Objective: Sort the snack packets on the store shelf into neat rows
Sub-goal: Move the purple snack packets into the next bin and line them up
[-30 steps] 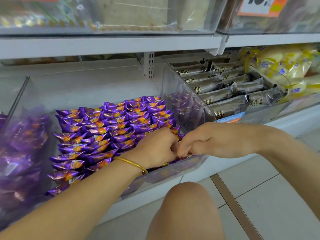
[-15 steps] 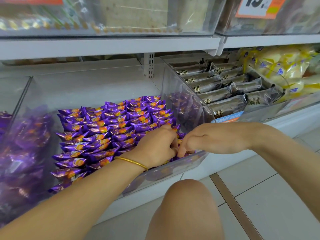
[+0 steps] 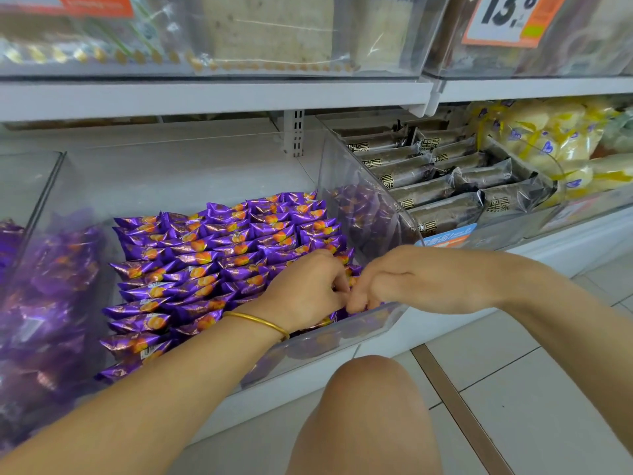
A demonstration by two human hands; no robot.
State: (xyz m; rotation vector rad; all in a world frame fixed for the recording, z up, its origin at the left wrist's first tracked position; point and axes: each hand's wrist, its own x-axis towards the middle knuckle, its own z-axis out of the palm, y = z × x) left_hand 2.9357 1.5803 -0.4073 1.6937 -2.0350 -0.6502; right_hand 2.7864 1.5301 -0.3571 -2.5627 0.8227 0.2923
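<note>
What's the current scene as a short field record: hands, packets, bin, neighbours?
left hand: fingers curled down among purple packets at clear bin front right corner; grasp hidden
right hand: fingers curled, right beside left hand; grasp hidden
purple packets: overlapping rows in clear bin
neighbour: dark packets to the right
left wrist: gold bangle

Purple packets (image 3: pixel 222 255): glossy metallic foil, crinkled. Bin (image 3: pixel 337 166) holding them: clear smooth plastic, reflective. Dark packets (image 3: pixel 442 190), right: shiny plastic film. Yellow packets (image 3: pixel 548 145), far right: glossy film. Shelf edge (image 3: pixel 205 97): matt white, looks like painted metal. Bangle (image 3: pixel 257 320): polished gold-coloured metal. Floor tiles (image 3: pixel 548 399): smooth, faint sheen.
</note>
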